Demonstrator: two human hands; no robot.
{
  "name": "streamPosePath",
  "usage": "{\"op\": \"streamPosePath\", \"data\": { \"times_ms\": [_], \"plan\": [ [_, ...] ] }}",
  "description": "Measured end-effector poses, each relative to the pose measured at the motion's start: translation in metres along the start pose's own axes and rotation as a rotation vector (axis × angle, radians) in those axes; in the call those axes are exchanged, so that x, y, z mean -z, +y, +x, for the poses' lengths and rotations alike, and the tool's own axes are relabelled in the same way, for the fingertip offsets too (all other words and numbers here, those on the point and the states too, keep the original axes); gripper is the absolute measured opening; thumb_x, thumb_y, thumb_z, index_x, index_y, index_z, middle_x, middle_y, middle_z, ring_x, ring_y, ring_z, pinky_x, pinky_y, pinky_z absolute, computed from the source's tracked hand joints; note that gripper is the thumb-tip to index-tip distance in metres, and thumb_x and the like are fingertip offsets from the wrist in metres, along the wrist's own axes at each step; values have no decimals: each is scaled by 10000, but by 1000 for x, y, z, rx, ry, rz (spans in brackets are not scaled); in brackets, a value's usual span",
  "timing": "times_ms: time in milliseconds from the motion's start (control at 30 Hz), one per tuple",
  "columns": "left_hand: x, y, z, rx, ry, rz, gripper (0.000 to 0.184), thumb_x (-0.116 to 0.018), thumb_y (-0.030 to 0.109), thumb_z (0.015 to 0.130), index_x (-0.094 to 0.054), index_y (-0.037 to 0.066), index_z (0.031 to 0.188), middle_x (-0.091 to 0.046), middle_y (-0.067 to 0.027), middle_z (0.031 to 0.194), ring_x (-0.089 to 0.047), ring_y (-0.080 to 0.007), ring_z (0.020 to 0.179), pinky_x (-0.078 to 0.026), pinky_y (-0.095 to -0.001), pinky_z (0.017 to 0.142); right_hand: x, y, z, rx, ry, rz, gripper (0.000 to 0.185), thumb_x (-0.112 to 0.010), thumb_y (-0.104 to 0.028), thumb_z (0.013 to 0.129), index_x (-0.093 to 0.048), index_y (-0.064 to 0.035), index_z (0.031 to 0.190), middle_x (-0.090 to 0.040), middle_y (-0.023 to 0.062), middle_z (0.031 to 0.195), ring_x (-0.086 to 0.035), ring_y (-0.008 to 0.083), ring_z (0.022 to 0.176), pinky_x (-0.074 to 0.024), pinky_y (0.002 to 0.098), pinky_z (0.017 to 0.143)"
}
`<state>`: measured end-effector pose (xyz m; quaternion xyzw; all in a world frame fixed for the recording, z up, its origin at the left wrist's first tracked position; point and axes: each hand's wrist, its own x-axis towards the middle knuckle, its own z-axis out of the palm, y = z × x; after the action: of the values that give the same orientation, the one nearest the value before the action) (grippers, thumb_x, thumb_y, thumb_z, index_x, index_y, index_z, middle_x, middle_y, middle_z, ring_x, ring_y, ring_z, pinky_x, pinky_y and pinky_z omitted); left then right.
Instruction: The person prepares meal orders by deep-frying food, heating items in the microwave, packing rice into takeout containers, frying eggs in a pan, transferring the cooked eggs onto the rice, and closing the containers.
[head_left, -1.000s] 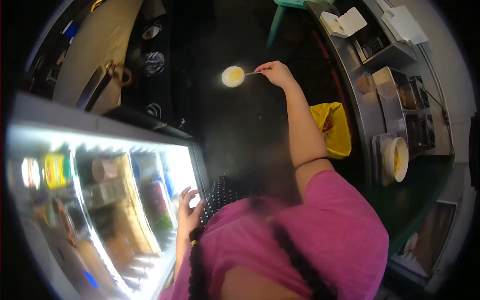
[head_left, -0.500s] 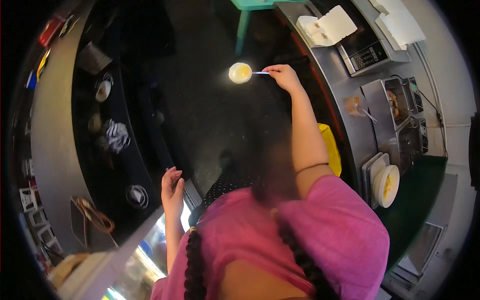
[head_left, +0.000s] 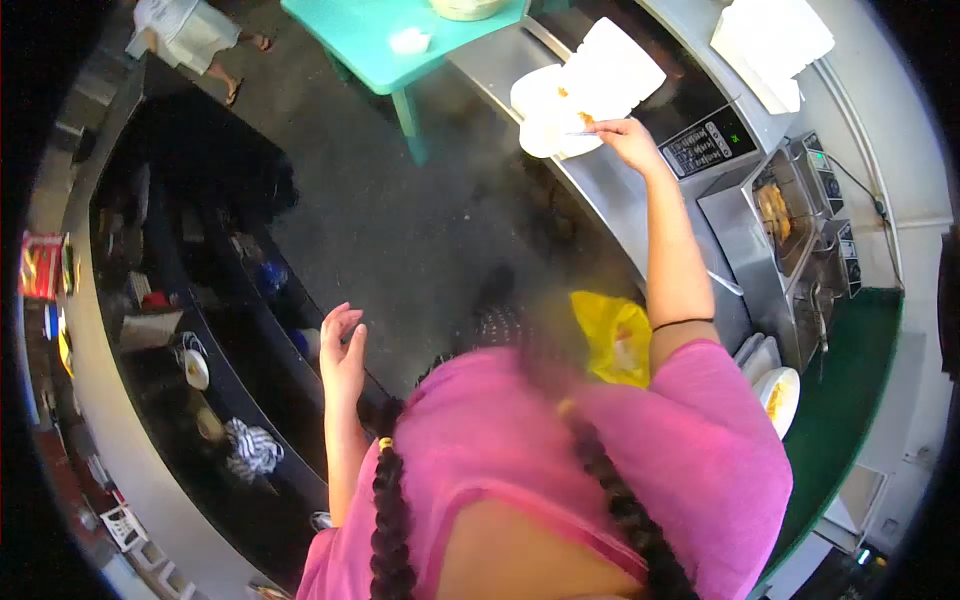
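Observation:
My right hand (head_left: 630, 143) is closed round the thin handle of a ladle. The round, pale ladle bowl (head_left: 541, 138) looks overexposed, and its contents cannot be made out now. It is at the near edge of an open white foam food box (head_left: 612, 68) with small brown bits in it; whether they touch I cannot tell. My left hand (head_left: 343, 352) hangs in the air at my left, fingers apart and slightly curled, with nothing in it.
A steel counter (head_left: 610, 190) runs along my right, with a fryer (head_left: 775, 212) and a white bowl (head_left: 777, 398) of yellow food. A yellow plastic bag (head_left: 612, 340) hangs below. Ahead stands a teal table (head_left: 370, 45). Dark shelves (head_left: 250, 330) line my left. A person (head_left: 190, 35) is far left.
My right hand has carried the ladle forward and right, from over the floor to the foam box on the counter. The view has shifted, showing more of the teal table and a person.

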<state>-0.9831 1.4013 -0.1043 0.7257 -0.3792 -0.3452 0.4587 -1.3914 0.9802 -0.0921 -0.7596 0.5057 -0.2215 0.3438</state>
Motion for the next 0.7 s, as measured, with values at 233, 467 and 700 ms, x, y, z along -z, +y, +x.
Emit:
{"op": "streamPosePath", "data": {
  "times_ms": [233, 467, 700],
  "plan": [
    [-65, 46, 105, -13, -124, 41, 223, -610, -2, 900, -627, 28, 1120, -476, -116, 1381, -562, -208, 1176, -492, -291, 900, 50, 43, 96, 0, -62, -216, 187, -649, -62, 854, -753, -54, 1010, -725, 108, 897, -656, 157, 856, -505, 302, 798],
    [-90, 76, 186, -102, -259, 156, 234, -619, 13, 901, -638, 54, 1131, -472, -106, 1391, -545, -186, 1173, -498, -252, 793, 49, 47, 111, 30, -84, -174, 207, -648, -34, 829, -756, -60, 1005, -691, 115, 866, -643, 180, 803, -499, 298, 748],
    [-104, 106, 265, -123, -421, 205, 238, -607, 35, 914, -625, 72, 1148, -484, -74, 1387, -531, -193, 1196, -481, -303, 879, 41, 55, 84, -117, -6, 22, 223, -636, -103, 827, -755, -77, 1014, -725, 148, 965, -693, 224, 886, -519, 321, 798]
  ]
}}
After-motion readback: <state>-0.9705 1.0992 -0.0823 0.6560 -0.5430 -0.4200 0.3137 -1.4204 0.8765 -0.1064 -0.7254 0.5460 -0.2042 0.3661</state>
